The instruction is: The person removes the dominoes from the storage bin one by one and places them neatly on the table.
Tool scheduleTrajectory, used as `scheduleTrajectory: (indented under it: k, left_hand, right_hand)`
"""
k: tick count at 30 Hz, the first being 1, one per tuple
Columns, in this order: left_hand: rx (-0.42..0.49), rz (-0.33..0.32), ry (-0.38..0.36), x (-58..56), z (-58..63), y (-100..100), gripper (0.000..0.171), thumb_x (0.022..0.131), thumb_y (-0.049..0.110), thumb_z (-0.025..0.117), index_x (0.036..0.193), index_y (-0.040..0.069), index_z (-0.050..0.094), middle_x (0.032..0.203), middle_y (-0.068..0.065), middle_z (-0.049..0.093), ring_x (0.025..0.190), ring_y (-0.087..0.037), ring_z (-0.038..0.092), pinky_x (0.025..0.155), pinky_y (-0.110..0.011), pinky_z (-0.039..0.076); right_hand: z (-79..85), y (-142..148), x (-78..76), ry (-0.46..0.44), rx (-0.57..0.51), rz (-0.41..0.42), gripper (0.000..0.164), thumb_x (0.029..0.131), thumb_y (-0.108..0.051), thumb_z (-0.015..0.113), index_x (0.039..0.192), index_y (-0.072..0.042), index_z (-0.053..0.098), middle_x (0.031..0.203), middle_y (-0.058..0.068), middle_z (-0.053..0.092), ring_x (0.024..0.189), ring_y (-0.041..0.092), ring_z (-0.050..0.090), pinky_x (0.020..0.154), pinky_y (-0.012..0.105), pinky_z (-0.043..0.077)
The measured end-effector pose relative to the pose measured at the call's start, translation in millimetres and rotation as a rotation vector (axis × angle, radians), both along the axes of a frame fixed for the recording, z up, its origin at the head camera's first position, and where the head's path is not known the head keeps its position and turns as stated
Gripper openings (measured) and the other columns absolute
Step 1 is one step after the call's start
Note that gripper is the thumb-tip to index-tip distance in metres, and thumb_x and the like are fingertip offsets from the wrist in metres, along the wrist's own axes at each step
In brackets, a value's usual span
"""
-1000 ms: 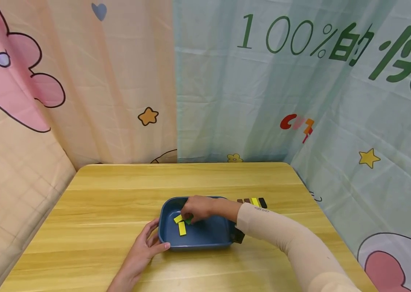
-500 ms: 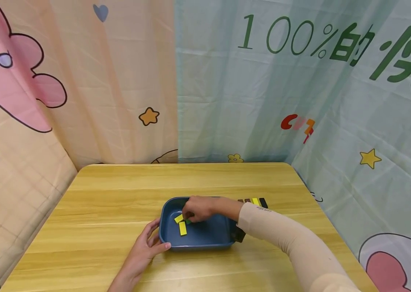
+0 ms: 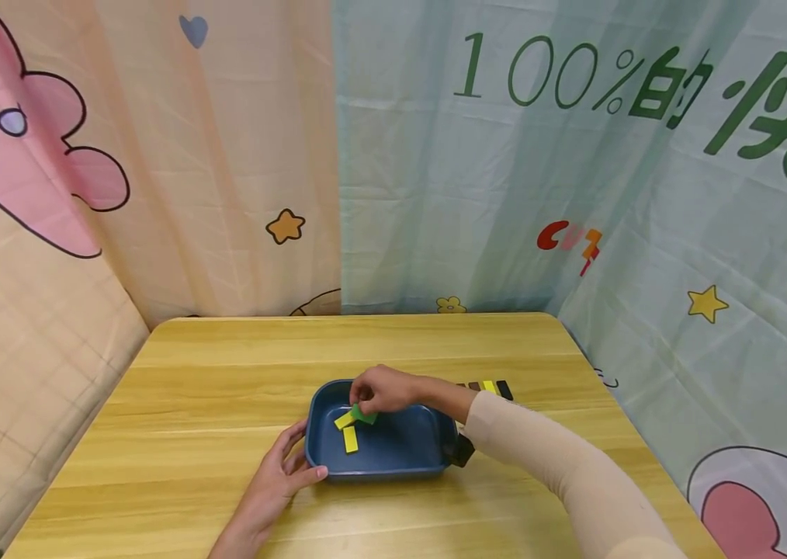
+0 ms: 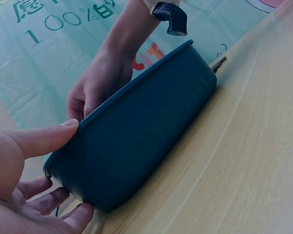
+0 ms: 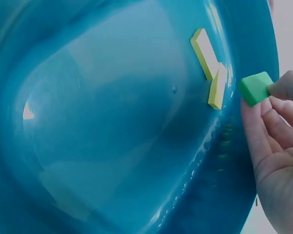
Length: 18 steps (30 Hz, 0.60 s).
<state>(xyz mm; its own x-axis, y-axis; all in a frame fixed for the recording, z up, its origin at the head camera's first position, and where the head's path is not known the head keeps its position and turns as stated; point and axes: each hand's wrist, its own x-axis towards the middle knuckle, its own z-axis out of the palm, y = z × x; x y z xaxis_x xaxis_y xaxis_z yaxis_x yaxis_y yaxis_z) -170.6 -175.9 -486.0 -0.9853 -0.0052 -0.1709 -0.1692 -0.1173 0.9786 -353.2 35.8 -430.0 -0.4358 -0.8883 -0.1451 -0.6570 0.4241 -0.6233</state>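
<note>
A blue plastic tub (image 3: 393, 472) with a raised rim stands on the table. My left hand (image 3: 278, 473) grips its left end, the thumb (image 4: 51, 139) on the rim and the fingers against the outer wall. Over the tub's left part, my right hand (image 3: 388, 390) pinches a small green block (image 5: 257, 87) between thumb and fingers. Beneath it, two flat yellow blocks lie on the tub's floor. One yellow block (image 5: 205, 53) touches the other yellow block (image 5: 218, 87) in the right wrist view. In the left wrist view the tub wall hides the blocks.
Beyond the tub's right end, brown, yellow and black blocks (image 3: 489, 387) lie in a row on the wooden table (image 3: 191, 404), partly behind the right forearm. A black wrist camera (image 3: 462, 450) hangs from that forearm. Printed curtains (image 3: 435, 194) stand behind the table and at its sides.
My right hand has risen a little from the tub's floor with the green block, which now shows more. The left hand and the tub stay where they were.
</note>
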Motion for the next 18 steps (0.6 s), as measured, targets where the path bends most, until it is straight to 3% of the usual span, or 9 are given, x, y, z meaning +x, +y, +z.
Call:
scheduleTrajectory:
  k: [7,18]
  left_hand:
    - [-0.021,0.012,-0.020,1.5,-0.6,-1,0.085,0.087,0.004,0.084,0.157,0.008,0.036,0.164,-0.023,0.029,0.145,-0.045,0.036,0.109,-0.048,0.044]
    - [-0.025,0.017,0.028,1.1,-1.8,-1,0.085,0.086,-0.001,0.082,0.157,0.005,0.036,0.163,-0.024,0.031,0.141,-0.045,0.042,0.104,-0.041,0.050]
  right_hand:
    - [2.4,6,6.3,-0.113,-0.140,-0.115,0.012,0.095,-0.002,0.067,0.105,-0.004,0.072,0.089,-0.004,0.069,0.074,0.009,0.063,0.070,0.025,0.060]
    - [12.3,44,9.1,-0.112,-0.218,-0.293,0.011,0.096,-0.003,0.068,0.106,-0.001,0.070,0.093,0.002,0.068,0.081,0.017,0.063,0.073,0.028,0.060]
